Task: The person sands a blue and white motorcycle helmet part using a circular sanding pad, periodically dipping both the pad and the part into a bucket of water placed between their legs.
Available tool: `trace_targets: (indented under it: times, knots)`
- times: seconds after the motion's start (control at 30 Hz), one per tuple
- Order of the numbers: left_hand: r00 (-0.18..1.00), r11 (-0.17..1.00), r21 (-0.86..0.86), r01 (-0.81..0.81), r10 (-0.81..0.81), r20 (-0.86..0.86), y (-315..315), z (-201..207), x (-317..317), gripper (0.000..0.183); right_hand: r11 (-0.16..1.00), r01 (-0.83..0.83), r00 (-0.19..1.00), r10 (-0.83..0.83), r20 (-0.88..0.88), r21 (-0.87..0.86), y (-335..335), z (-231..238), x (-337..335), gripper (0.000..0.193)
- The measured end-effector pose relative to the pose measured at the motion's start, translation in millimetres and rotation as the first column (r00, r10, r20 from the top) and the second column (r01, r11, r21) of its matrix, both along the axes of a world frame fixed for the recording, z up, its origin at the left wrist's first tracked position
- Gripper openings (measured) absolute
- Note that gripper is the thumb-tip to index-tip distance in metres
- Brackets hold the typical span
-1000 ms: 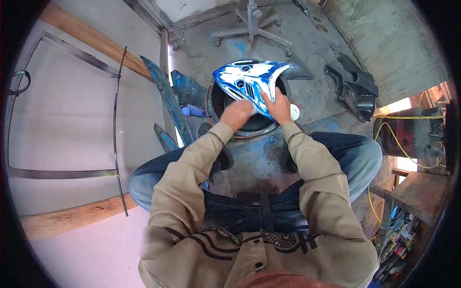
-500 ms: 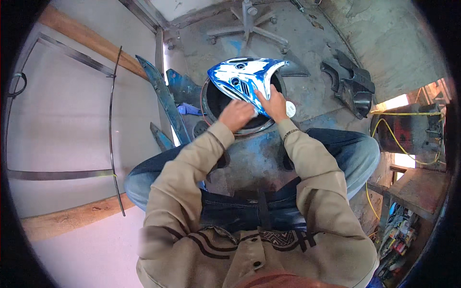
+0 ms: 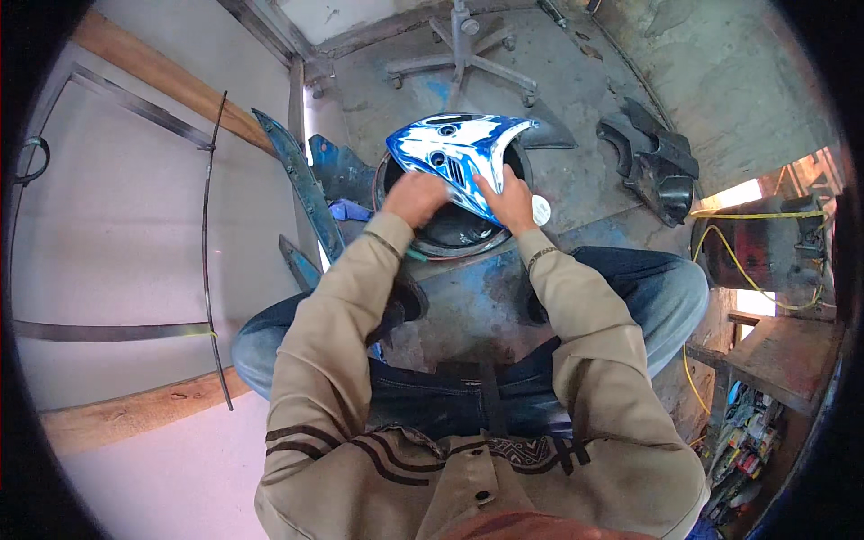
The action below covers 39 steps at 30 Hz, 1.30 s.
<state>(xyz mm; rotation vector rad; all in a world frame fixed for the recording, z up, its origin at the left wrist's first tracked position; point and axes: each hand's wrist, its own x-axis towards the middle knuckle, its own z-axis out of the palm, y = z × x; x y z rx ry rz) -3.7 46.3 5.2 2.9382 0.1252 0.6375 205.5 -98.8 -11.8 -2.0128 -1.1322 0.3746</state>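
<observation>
Directly ahead at twelve o'clock, the glossy blue-and-white curved panel (image 3: pixel 468 153) is over a round dark tub (image 3: pixel 468 233). My right hand (image 3: pixel 514 203) clamps its five-o'clock edge; my left hand (image 3: pixel 417 199) curls by its seven-o'clock edge, grip unclear. Grey concrete floor (image 3: pixel 571 183) opens toward a black moulded part (image 3: pixel 663 173) at three o'clock.

pointed blue-white panel (image 3: pixel 468 153), tip leftward

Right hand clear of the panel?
No, the right hand grips the blue-and-white panel at its near right end, thumb on the upper face.
</observation>
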Motion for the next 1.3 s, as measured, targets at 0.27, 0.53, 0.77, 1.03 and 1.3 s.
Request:
trace_targets:
  times: [0.27,0.53,0.77,1.03,1.3]
  knots:
    - [1.0,1.0,-0.01,0.009,-0.009,-0.002,-44,-2,20,0.01,0.999,0.031,0.999,-0.032,0.037,0.042,-1,-6,-1,0.069]
    - [0.937,0.957,0.018,-0.29,0.28,0.21,22,-3,-9,0.007,1.0,-0.017,1.0,0.017,-0.014,0.024,1,-2,2,0.069]
    - [0.997,0.997,0.062,0.045,-0.049,0.061,-68,-10,20,0.014,1.0,0.002,1.0,-0.002,0.019,0.01,0,3,-2,0.067]
    - [0.933,0.931,0.063,-0.359,0.357,0.048,28,-3,-14,0.007,1.0,-0.004,1.0,0.003,0.026,0.021,-1,-3,2,0.077]
    - [0.991,0.991,0.118,-0.065,0.078,-0.109,-7,-6,5,0.01,1.0,0.009,0.999,-0.009,0.036,-0.005,1,-13,4,0.078]
